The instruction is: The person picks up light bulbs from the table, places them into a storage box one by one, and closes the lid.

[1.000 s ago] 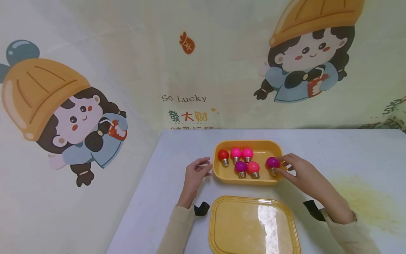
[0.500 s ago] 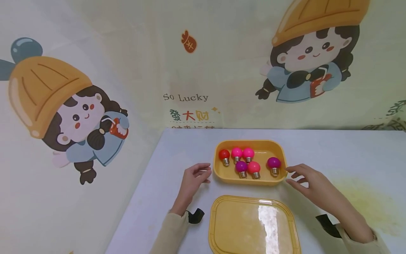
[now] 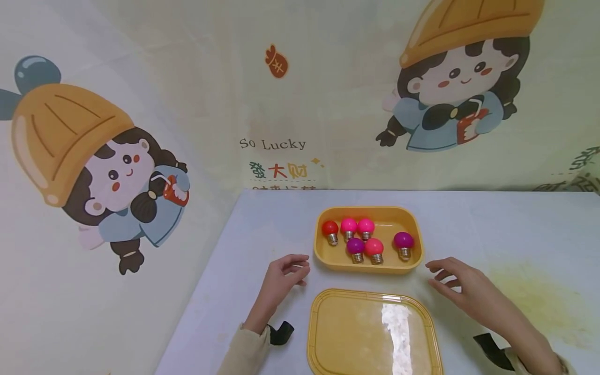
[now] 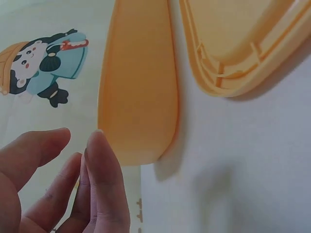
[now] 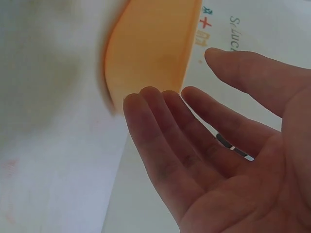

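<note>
A yellow plastic box (image 3: 389, 269) holds several small light bulbs. In its left part are a red bulb (image 3: 330, 228), two pink bulbs at the back, a purple bulb (image 3: 355, 246) and a coral-pink bulb (image 3: 374, 247). Another purple bulb (image 3: 403, 240) stands apart at the right end. My left hand (image 3: 285, 278) is beside the box's left front corner, fingers relaxed and holding nothing. Off the right front corner is my right hand (image 3: 461, 289), its fingers loosely bent with nothing in them; in the right wrist view the palm (image 5: 243, 199) shows bare.
A yellow lid (image 3: 356, 333) lies on the white table (image 3: 262, 224), in front of the box and between the forearms. A printed cloth wall (image 3: 328, 104) rises behind the table and along its left side.
My right hand has let go of the right-hand purple bulb and drawn back out of the box, toward the right front. My left hand has moved slightly toward me.
</note>
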`<state>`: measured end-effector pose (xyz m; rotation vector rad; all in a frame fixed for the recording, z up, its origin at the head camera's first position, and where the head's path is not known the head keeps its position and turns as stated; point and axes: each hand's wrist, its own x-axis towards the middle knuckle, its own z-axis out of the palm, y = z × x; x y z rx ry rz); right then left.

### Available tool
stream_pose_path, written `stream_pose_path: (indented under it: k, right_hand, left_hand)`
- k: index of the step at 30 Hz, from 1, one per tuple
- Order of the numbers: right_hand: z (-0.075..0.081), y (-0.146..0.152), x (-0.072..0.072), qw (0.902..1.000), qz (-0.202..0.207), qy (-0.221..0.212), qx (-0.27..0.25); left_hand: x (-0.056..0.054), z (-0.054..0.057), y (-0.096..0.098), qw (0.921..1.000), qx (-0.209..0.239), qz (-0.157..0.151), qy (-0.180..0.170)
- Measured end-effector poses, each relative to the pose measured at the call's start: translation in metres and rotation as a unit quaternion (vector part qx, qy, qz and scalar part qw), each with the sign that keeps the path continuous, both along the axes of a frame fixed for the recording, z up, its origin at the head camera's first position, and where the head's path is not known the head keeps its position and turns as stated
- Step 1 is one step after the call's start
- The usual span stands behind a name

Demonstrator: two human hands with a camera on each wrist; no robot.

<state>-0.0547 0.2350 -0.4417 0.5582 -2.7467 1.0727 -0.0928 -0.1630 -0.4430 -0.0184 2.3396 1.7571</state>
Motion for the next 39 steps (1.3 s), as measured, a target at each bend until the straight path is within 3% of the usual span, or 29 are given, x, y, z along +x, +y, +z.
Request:
stream_pose_path:
  k: [8,15,20,26,32,39]
  right_hand:
    - [-0.012,-0.002,0.005,0.9997,0.014,-0.01,-0.019]
    - [-0.016,-0.002,0.006,0.9914,0.034,-0.125,-0.019]
    - [-0.02,-0.004,0.005,0.9838,0.051,-0.17,-0.022]
    - [-0.023,-0.005,0.005,0.979,0.071,-0.19,-0.023]
    - [-0.026,-0.008,0.002,0.9739,0.078,-0.213,-0.01]
    - [-0.03,-0.01,0.001,0.977,0.099,-0.189,-0.004]
  left_hand:
    - [0.007,-0.006,-0.001,0.9993,-0.031,-0.019,-0.01]
    - [0.01,-0.015,-0.001,0.9975,-0.051,-0.046,-0.02]
    - [0.012,-0.017,0.0,0.9971,-0.054,-0.05,-0.02]
    - [0.014,-0.018,0.001,0.9948,-0.08,-0.06,-0.022]
    - [0.013,-0.022,0.0,0.9873,-0.128,-0.092,-0.017]
    - [0.015,-0.023,0.0,0.9817,-0.145,-0.121,-0.022]
